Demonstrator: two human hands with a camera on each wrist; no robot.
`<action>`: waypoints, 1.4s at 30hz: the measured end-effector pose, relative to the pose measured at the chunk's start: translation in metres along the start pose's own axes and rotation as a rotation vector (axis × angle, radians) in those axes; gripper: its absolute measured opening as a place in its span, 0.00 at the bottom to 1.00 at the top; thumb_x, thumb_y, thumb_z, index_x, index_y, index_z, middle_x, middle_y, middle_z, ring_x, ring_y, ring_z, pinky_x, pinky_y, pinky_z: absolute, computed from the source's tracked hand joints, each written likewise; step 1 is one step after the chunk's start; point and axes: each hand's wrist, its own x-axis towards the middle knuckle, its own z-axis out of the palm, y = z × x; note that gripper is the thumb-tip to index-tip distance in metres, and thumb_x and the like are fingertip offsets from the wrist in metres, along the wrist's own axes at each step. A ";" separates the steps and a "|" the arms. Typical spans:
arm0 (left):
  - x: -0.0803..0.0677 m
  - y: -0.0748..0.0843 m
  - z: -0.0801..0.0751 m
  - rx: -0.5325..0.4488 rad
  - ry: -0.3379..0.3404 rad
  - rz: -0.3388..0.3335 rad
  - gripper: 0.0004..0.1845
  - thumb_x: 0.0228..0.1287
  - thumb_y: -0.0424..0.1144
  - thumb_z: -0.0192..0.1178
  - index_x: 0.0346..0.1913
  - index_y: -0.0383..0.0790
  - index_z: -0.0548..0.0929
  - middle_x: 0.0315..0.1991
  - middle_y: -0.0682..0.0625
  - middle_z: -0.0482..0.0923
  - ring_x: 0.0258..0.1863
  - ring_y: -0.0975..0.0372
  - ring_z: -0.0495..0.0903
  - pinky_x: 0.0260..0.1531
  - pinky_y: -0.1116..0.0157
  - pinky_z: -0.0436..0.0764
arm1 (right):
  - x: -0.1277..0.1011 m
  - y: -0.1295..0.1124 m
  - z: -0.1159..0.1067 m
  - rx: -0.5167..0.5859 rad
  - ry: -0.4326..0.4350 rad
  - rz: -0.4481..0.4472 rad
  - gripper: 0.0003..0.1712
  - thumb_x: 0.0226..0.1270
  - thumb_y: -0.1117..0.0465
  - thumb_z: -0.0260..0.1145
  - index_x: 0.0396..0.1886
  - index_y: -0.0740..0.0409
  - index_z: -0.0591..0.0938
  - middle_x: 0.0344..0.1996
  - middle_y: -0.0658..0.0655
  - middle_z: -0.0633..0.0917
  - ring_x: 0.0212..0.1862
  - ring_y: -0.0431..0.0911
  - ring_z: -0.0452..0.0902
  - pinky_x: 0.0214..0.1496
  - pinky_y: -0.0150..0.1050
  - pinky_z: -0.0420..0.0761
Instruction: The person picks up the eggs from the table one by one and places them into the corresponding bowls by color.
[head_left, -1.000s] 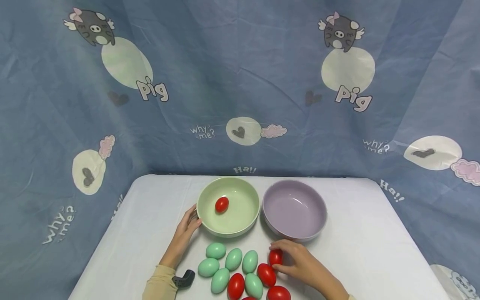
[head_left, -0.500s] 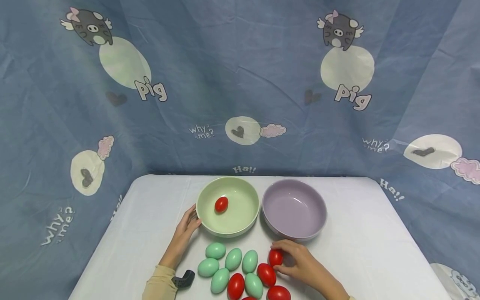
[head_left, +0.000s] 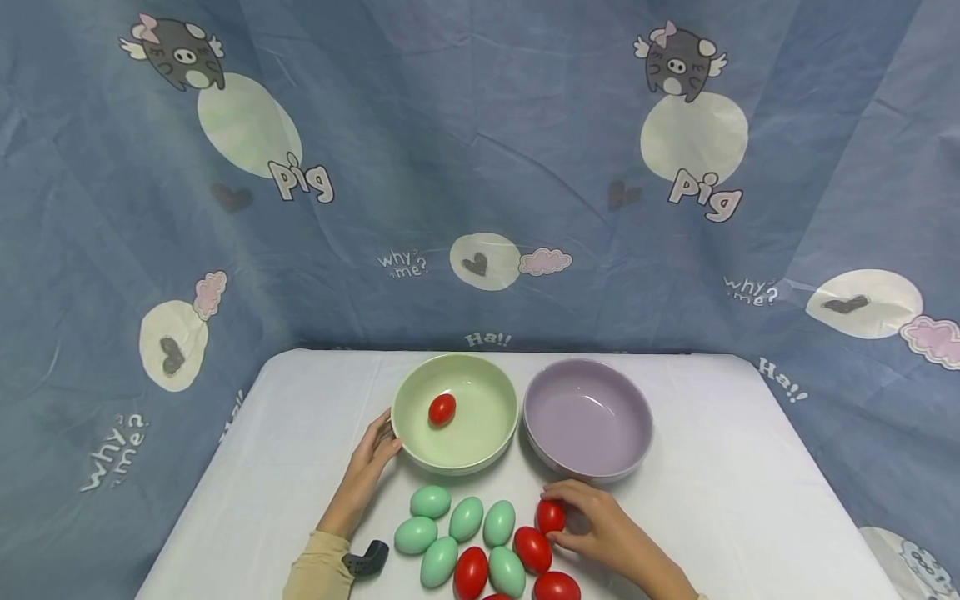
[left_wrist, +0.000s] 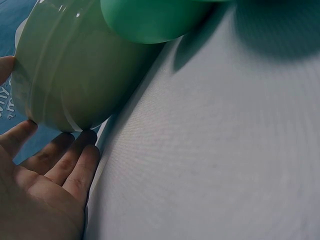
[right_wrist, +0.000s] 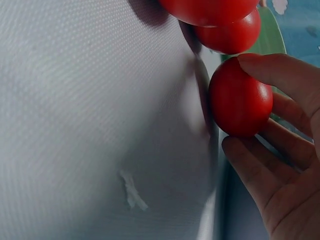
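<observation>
Beside the purple bowl [head_left: 588, 421], right hand [head_left: 606, 532] pinches a red egg [head_left: 551, 516]; left hand [head_left: 372, 454], fingers spread, apparently touches the green bowl [head_left: 456, 413].

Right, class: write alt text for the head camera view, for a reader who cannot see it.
A person's right hand pinches a red plastic egg on a white-clothed table, while the left hand rests against a pale green bowl holding one red egg. An empty lilac bowl stands beside it, with loose mint-green eggs nearby.
</observation>
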 end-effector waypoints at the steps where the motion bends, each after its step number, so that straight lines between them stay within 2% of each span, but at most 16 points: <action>1: 0.000 0.000 0.000 -0.003 0.000 0.000 0.34 0.79 0.51 0.54 0.82 0.51 0.57 0.81 0.42 0.59 0.81 0.46 0.60 0.80 0.50 0.61 | 0.000 0.000 0.000 -0.001 -0.001 -0.001 0.28 0.53 0.61 0.82 0.56 0.56 0.85 0.54 0.52 0.89 0.56 0.47 0.86 0.62 0.43 0.87; 15: -0.002 0.001 0.000 -0.005 0.003 -0.004 0.35 0.79 0.52 0.55 0.82 0.52 0.57 0.81 0.42 0.58 0.81 0.46 0.60 0.80 0.47 0.60 | 0.002 -0.002 -0.003 -0.045 0.003 -0.033 0.29 0.53 0.60 0.82 0.56 0.56 0.85 0.54 0.54 0.88 0.55 0.47 0.85 0.60 0.43 0.88; 25: -0.002 0.001 0.000 -0.013 -0.001 -0.007 0.35 0.79 0.51 0.55 0.82 0.52 0.57 0.81 0.42 0.59 0.81 0.47 0.60 0.80 0.49 0.60 | 0.005 -0.005 -0.005 0.034 0.002 -0.037 0.27 0.57 0.58 0.81 0.57 0.55 0.85 0.54 0.50 0.88 0.55 0.45 0.85 0.60 0.39 0.88; 34: -0.001 0.000 -0.001 -0.009 -0.003 -0.014 0.35 0.79 0.52 0.55 0.82 0.53 0.57 0.81 0.43 0.59 0.81 0.47 0.59 0.80 0.48 0.59 | 0.011 -0.011 -0.009 0.035 0.007 -0.074 0.28 0.57 0.58 0.81 0.58 0.56 0.85 0.54 0.49 0.88 0.54 0.44 0.85 0.58 0.38 0.88; 42: 0.000 -0.002 -0.001 -0.014 -0.004 -0.011 0.35 0.79 0.52 0.55 0.82 0.54 0.57 0.81 0.43 0.59 0.81 0.46 0.60 0.80 0.45 0.59 | 0.019 -0.016 -0.014 0.071 -0.047 -0.014 0.28 0.58 0.58 0.81 0.59 0.54 0.84 0.56 0.49 0.88 0.55 0.44 0.86 0.58 0.37 0.88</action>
